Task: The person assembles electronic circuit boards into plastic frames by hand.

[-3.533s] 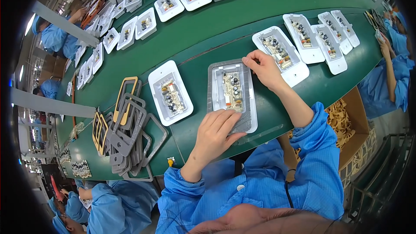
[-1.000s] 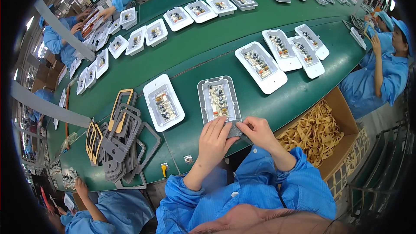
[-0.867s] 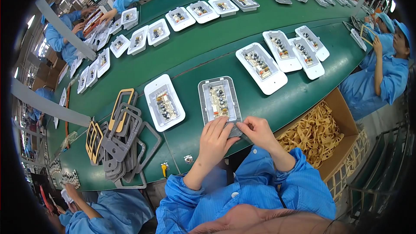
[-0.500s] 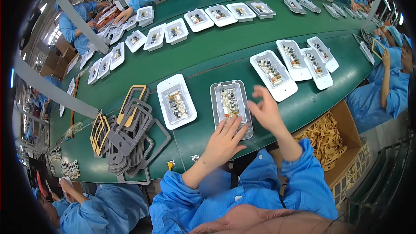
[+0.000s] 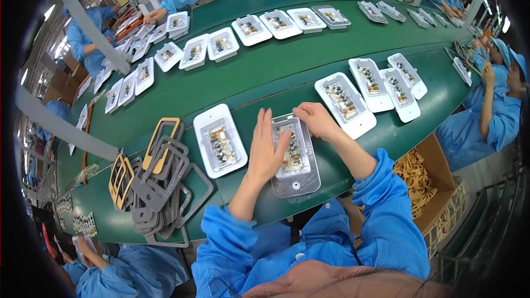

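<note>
The grey-rimmed housing points lengthwise away, apparently slightly left, holed end nearest.

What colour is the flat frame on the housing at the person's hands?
The flat frame is grey, best seen in the head view.

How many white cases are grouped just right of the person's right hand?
4: the nearest case beside the right hand, a second case behind it, a third case right of that, a fourth case behind the third. None seems hidden.
</note>
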`<state>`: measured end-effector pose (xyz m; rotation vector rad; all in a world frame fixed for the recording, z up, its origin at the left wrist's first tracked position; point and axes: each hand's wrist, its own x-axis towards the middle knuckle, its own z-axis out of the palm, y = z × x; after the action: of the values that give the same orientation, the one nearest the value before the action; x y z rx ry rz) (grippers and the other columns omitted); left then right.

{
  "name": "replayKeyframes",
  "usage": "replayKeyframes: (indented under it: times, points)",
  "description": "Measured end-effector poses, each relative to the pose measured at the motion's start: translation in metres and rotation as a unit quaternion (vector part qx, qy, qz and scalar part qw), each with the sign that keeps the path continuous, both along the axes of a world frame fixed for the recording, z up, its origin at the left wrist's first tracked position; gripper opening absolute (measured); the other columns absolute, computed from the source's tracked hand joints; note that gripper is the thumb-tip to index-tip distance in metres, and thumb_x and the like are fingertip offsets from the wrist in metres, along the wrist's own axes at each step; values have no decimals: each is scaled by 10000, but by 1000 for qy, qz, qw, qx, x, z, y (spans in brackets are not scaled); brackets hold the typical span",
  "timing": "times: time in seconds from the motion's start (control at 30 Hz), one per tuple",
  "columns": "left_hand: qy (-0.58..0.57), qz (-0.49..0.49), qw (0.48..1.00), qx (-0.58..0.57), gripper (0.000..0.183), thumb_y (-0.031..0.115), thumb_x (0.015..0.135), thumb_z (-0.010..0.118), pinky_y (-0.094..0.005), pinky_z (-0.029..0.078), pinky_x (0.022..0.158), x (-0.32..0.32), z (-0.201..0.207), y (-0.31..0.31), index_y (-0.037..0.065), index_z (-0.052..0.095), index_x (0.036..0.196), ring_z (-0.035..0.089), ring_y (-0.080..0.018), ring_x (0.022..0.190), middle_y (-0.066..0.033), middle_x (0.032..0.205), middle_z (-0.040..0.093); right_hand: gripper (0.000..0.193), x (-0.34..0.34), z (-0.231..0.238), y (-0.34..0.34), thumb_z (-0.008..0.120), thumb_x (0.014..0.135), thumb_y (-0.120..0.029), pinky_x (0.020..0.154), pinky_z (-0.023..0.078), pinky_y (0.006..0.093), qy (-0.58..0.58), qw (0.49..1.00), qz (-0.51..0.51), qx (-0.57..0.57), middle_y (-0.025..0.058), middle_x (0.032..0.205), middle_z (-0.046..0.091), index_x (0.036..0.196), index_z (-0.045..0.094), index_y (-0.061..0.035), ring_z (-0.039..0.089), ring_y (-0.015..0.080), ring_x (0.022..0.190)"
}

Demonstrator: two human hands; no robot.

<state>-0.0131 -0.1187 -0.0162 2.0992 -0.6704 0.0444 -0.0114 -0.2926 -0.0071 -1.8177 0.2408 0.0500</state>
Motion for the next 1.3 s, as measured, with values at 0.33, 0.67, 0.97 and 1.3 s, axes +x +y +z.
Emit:
replayKeyframes:
  times: [0.33, 0.67, 0.97, 1.3]
  points:
    - [-155, 131, 956, 210, 674, 327, 752, 615, -530, 120, 1011, -16, 14, 55, 13, 339, 1282, 182, -401, 1274, -251, 1361, 223, 235, 98, 35, -212, 480, 873, -241, 324, 327, 218, -90, 952, -286, -64, 17, 558, 512, 873, 597, -37, 452, 93, 386]
    - [-101, 168, 941, 277, 663, 336, 686, 658, -612, 92, 976, -15, -6, 58, 81, 402, 1243, 214, -379, 1254, -202, 1317, 298, 616, 265, -4, -118, 527, 754, -71, 856, 400, 494, -113, 703, 33, -701, 125, 1265, 390, 1309, 322, -244, 424, 301, 1123]
    - [-100, 169, 948, 249, 555, 318, 703, 626, -629, 138, 961, -12, -12, 56, 73, 479, 1180, 297, -362, 1218, -196, 1285, 359, 716, 329, -38, -61, 471, 797, -68, 818, 395, 507, -69, 718, 67, -689, 125, 1138, 499, 1345, 168, -415, 526, 312, 1015]
    - [-132, 155, 960, 192, 558, 292, 693, 643, -622, 164, 963, -6, -16, 53, 64, 468, 1171, 294, -336, 1232, -204, 1268, 366, 497, 317, -37, -47, 521, 751, -65, 718, 487, 443, -92, 697, 0, -711, 188, 986, 542, 1201, 439, -262, 571, 357, 905]
